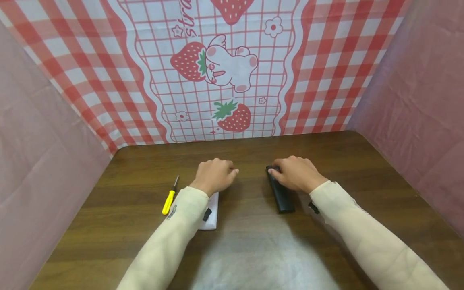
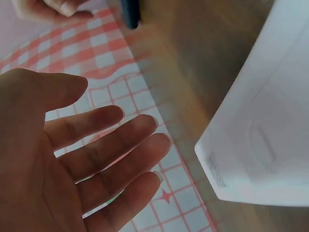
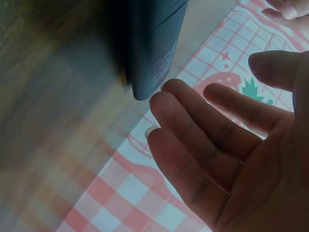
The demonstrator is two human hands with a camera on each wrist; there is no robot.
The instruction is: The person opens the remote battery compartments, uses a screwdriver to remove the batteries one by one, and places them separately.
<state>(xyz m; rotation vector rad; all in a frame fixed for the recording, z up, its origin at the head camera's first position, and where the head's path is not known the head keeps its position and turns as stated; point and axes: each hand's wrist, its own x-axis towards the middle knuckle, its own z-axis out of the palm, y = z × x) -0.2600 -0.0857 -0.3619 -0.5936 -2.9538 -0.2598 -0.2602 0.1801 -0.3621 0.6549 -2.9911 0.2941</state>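
A long black remote-like object (image 1: pixel 282 197) lies on the table below my right hand (image 1: pixel 298 173). In the right wrist view, that hand's fingers are spread and slightly bent, with the tips close to the end of the black object (image 3: pixel 157 53), which bears small print. Whether they touch it I cannot tell. My left hand (image 1: pixel 216 176) hovers past the far end of a flat white rectangular object (image 1: pixel 212 219), partly covered by the sleeve. Seen from the left wrist, the fingers are loosely extended, holding nothing, apart from the white object (image 2: pixel 265 140).
On the left lies a screwdriver (image 1: pixel 169 202) with a yellow handle, its shaft pointing away. The brown wooden table (image 1: pixel 250 241) ends at a red-and-white checked cloth (image 1: pixel 326 80) behind. Pink cloth walls (image 1: pixel 417 100) stand on both sides.
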